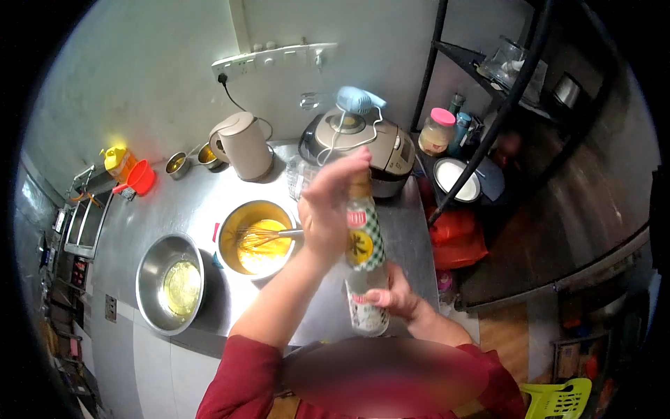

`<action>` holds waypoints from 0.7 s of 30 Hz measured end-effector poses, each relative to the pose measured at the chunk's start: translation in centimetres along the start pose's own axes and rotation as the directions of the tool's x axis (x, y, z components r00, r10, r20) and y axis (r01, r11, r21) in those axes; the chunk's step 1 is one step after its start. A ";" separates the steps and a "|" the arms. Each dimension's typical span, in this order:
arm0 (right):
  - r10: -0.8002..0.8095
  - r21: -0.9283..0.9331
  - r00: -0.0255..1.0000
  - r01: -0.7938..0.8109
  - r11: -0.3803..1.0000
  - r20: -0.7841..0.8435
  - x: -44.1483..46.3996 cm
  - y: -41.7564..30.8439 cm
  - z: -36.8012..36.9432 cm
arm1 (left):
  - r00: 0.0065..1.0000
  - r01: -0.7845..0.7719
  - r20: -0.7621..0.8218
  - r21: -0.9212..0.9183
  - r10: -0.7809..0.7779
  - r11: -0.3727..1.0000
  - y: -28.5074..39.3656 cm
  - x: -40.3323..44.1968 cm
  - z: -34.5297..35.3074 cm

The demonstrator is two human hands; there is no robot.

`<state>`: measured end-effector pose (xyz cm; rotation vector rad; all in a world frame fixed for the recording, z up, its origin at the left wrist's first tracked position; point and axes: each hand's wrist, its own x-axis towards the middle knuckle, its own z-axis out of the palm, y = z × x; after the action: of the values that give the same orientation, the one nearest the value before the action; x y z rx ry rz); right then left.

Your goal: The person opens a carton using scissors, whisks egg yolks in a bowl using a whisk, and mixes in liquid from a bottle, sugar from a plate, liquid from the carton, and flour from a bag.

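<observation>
A clear bottle (363,279) with a green-checked label, a yellow round patch and a gold top is held tilted in front of me. My right hand (396,297) grips it near its base. At the top, my left hand (326,202) closes around the gold cap and neck, its fingers partly hiding them. Left of the bottle, a metal bowl (225,248) holds yellow egg mixture (262,255) with a wire whisk (262,236) resting in it. A larger steel bowl (148,279) with clear, pale yellowish liquid sits further left.
Behind stand a beige kettle (244,150) and a rice cooker (384,143) with a blue hand mixer (356,100) on top. A red ladle (143,178) and two small cups are at the back left. A black rack (520,87) rises at the right, holding a white-filled bowl (457,179).
</observation>
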<state>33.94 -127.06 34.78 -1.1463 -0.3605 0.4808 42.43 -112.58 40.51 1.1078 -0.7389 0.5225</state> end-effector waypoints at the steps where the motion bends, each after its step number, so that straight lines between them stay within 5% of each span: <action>1: -0.009 0.013 1.000 0.009 1.000 0.016 -0.3 -0.4 0.3 | 1.000 -0.011 -0.001 -0.050 0.011 0.999 0.0 0.0 0.6; 7: 0.008 0.215 0.993 -0.034 0.976 0.122 -0.6 0.3 -1.6 | 1.000 -0.030 0.001 0.160 0.030 0.987 -0.3 -0.2 0.8; 11: -0.160 -0.092 0.987 0.157 0.983 -0.028 1.8 0.9 -5.0 | 1.000 -0.029 0.001 0.147 0.030 0.989 -3.0 0.2 1.9; 13: -0.327 -0.384 0.941 0.271 0.883 -0.090 3.5 0.2 -7.5 | 0.998 0.060 0.031 0.088 -0.063 0.994 -3.8 -0.2 2.6; 14: -0.307 -0.375 0.947 0.251 0.892 -0.096 4.0 -0.4 -8.8 | 0.993 0.107 0.045 0.060 -0.109 0.992 -4.3 -0.4 2.9; 16: -0.287 -0.356 0.951 0.230 0.906 -0.115 4.9 -1.5 -10.7 | 0.956 0.274 0.043 0.218 -0.290 0.937 -5.2 -1.9 1.6; 20: -0.377 -0.659 0.916 0.201 0.725 -0.135 6.9 -2.2 -14.3 | 0.831 0.456 0.118 0.414 -0.543 0.788 -5.9 -5.5 -0.4; 21: -0.537 -0.728 0.839 0.312 0.611 -0.091 8.2 -2.7 -15.1 | 0.821 0.405 0.167 0.503 -0.546 0.763 -5.7 -6.0 -1.0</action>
<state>48.98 -135.32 31.92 -1.7747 -0.5557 -0.3179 42.81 -113.81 32.31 1.7840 -0.5688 0.0639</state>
